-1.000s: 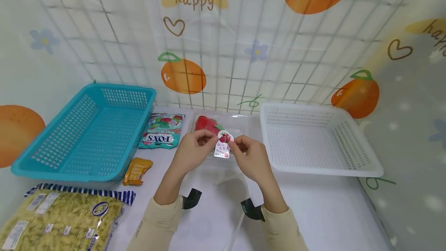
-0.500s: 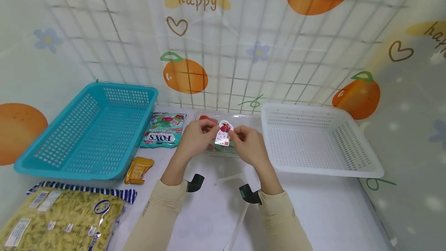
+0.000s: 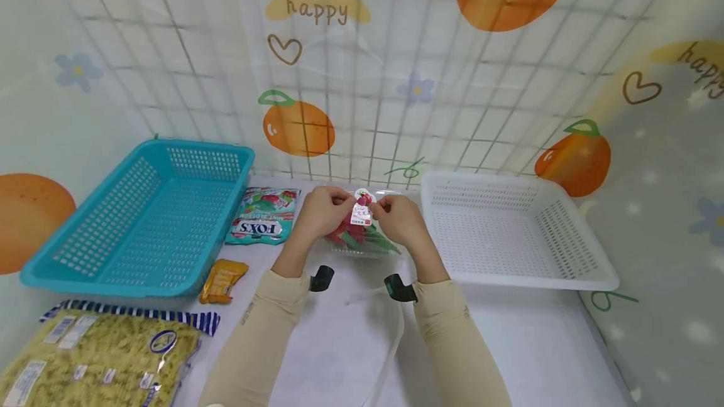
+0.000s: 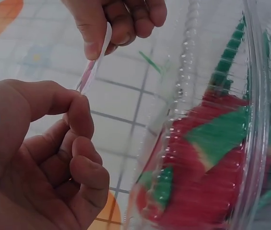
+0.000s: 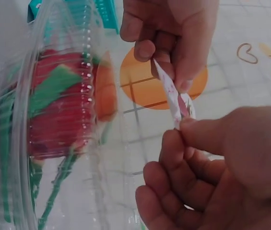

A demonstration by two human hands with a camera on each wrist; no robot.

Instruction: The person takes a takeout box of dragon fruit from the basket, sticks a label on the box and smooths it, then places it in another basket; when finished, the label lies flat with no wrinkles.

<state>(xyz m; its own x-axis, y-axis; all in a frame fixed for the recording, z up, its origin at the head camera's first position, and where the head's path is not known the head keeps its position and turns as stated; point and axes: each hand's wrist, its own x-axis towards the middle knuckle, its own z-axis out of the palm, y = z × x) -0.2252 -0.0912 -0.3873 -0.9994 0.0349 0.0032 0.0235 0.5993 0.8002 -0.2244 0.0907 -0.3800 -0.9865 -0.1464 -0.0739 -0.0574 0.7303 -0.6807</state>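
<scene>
A small white label with a printed red fruit and Chinese characters is held up between both hands. My left hand pinches its left edge with thumb and forefinger; my right hand pinches the right edge. The label looks thin and slightly bent in the right wrist view. Just below and beyond the hands sits a clear plastic box with a ridged lid. Through the lid shows a red dragon fruit with green pointed scales. The hands partly cover the box in the head view.
A teal basket stands at left, a white basket at right. Between the teal basket and the box lies a FOX'S candy bag. Nearer are an orange packet and a large yellow bag. A patterned curtain hangs behind.
Both hands, still pinching the label, have moved forward and away from the body, over the clear box. The baskets and packets stay where they were.
</scene>
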